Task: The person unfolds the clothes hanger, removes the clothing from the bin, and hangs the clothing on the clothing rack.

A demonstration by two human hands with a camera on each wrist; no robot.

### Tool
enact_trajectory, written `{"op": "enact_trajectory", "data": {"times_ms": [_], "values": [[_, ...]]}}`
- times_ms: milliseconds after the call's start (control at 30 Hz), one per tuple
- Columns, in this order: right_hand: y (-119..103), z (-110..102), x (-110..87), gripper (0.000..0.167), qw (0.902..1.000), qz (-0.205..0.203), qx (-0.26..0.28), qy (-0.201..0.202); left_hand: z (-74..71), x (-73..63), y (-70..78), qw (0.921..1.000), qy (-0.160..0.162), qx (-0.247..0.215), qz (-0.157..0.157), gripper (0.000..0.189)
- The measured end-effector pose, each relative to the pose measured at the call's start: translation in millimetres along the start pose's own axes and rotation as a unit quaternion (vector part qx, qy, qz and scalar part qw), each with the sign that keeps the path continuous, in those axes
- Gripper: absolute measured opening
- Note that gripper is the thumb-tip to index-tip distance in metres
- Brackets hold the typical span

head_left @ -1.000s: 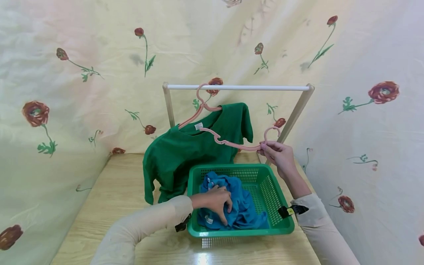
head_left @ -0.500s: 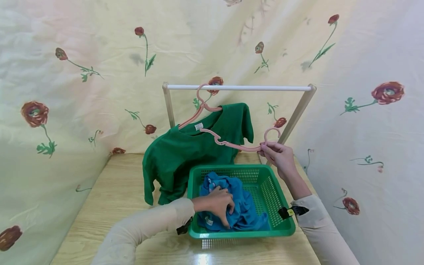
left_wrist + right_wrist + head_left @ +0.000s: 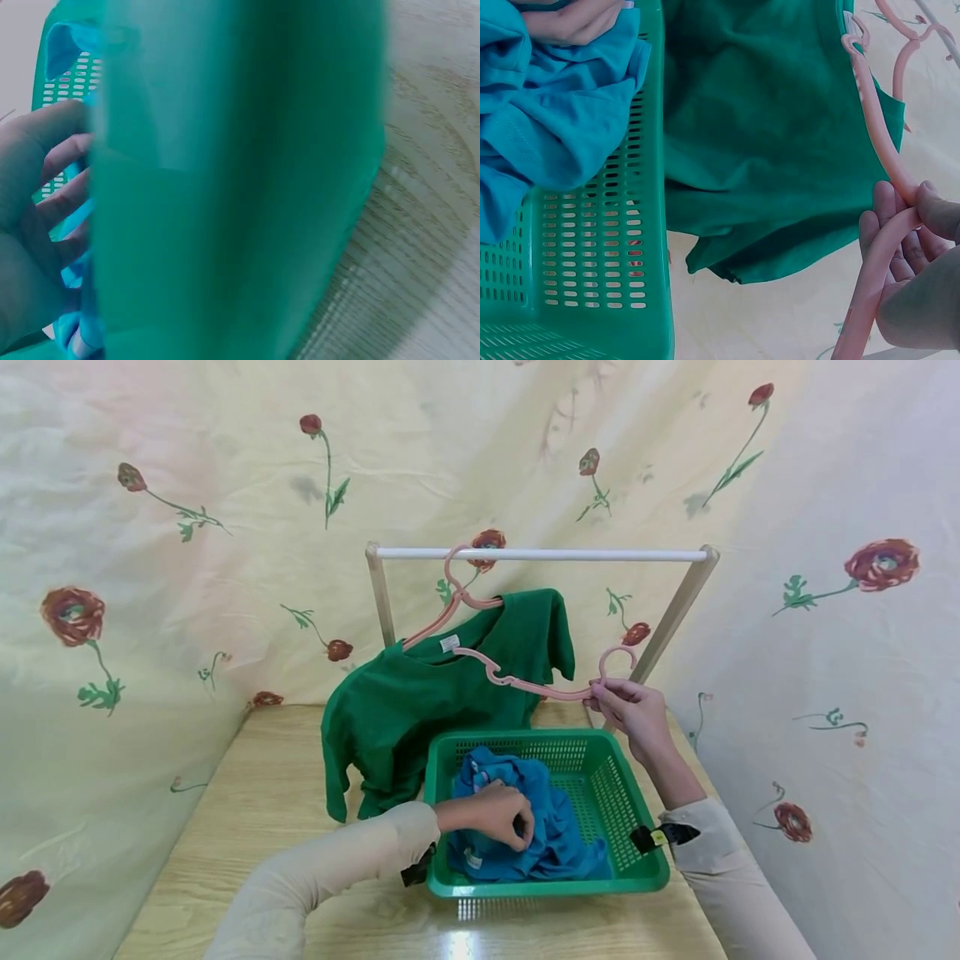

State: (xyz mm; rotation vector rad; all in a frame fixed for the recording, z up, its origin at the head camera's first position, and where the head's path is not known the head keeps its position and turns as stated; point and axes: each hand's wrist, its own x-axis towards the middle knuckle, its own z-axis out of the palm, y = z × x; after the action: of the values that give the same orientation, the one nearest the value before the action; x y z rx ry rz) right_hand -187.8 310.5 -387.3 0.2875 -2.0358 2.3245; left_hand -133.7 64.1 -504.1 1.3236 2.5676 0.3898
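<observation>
My right hand [image 3: 630,710] pinches a pink clothes hanger [image 3: 547,692] near the base of its hook, up above the basket's back right. In the right wrist view the thumb and fingers close round the hanger [image 3: 881,127]. My left hand [image 3: 491,814] is down in the green basket [image 3: 637,883], its curled fingers and thumb gripping a crumpled blue garment [image 3: 555,827] with a white label. The basket's wall [image 3: 232,225] hides those fingertips in the left wrist view. Behind the basket, a green shirt [image 3: 420,702] hangs on another pink hanger [image 3: 453,597].
A rack with a white rail [image 3: 585,555] and wooden posts [image 3: 678,610] stands at the back. Basket and rack are on a wooden table [image 3: 255,777]. Flower-printed cloth [image 3: 225,568] encloses the back and sides.
My left hand has shifted slightly right over the blue garment, its thumb and fingers drawing together. The right hand holds the hanger almost still. The head view has tilted slightly.
</observation>
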Motion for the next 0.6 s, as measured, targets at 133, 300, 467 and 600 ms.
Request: {"op": "enact_trajectory", "data": {"times_ms": [133, 300, 467, 600], "values": [[-0.4, -0.3, 0.1, 0.029, 1.0, 0.004, 0.002, -0.001, -3.1, 0.8, 4.1, 0.9993, -0.037, 0.011, 0.004, 0.01], [-2.3, -1.1, -1.6, 0.022, 1.0, 0.003, 0.003, 0.0, -8.6, 7.0, 10.3, 0.995, -0.083, 0.05, 0.021, 0.02], [-2.9, -1.3, -3.5, 0.019, 0.9999, 0.001, 0.011, -0.001, -11.4, 15.5, 16.4, 0.9901, -0.107, 0.086, 0.028, 0.014], [-2.6, -1.2, -5.0, 0.02, 0.9999, 0.001, 0.014, -0.003, -7.4, 19.5, 19.0, 0.9886, -0.116, 0.094, 0.02, 0.008]]}}
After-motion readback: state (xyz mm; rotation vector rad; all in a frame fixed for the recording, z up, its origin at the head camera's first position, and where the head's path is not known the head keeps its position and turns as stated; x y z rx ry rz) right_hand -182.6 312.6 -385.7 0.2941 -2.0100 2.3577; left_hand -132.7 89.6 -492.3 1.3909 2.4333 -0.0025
